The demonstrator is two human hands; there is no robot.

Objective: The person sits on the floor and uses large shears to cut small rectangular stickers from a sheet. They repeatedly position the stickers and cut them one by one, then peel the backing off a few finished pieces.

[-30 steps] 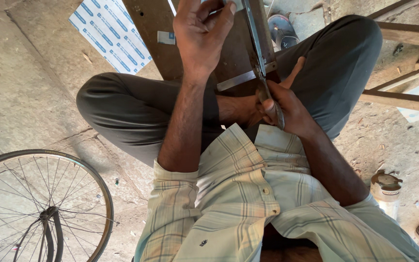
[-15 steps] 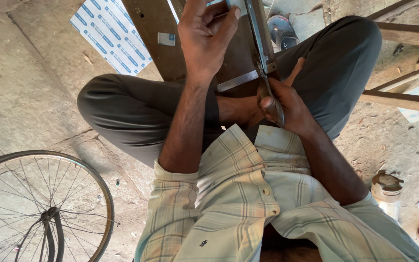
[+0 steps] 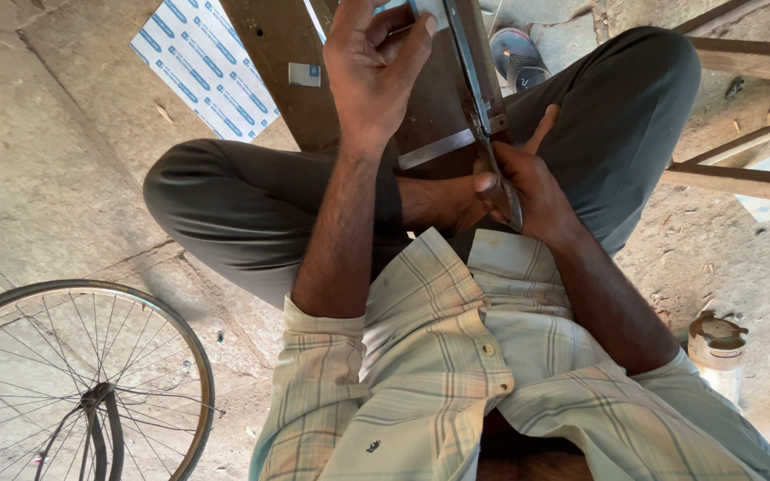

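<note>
The long metal-bladed hand tool [image 3: 483, 107] lies along the brown wooden plank [image 3: 278, 53]. The right hand [image 3: 528, 191] is clamped around its lower handle end. The left hand [image 3: 376, 62], fingers curled together, presses on the plank beside the blade.

1. A person sits cross-legged on the ground at the centre of the frame, seen from above.
2. A brown wooden board [image 3: 296, 62] leans across the legs at top centre.
3. The left hand [image 3: 376, 62] rests on the board; the right hand [image 3: 528, 191] lies just below and right of it, around a long metal tool [image 3: 479, 98].
4. A spoked bicycle wheel [image 3: 73, 383] fills the lower left.
5. A printed white sheet [image 3: 202, 67] lies upper left, partly under the board.
6. A small round canister [image 3: 715, 343] stands lower right.
</note>
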